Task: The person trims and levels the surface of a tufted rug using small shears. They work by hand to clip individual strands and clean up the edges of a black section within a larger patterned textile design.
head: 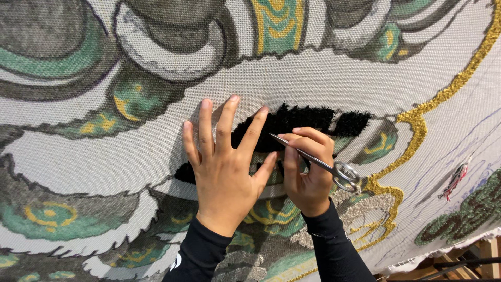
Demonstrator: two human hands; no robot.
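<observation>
Your left hand lies flat, fingers spread wide, on the printed canvas at the middle of the frame, its fingertips touching the lower edge of the black tufted patch. Just to its right, your right hand is closed around a pair of small metal scissors; the blades point up-left toward the black pile, the finger loops jut out to the lower right. A gold tufted line curves along the right of the frame.

Bare hands; black long sleeves; left cuff marked white.
</observation>
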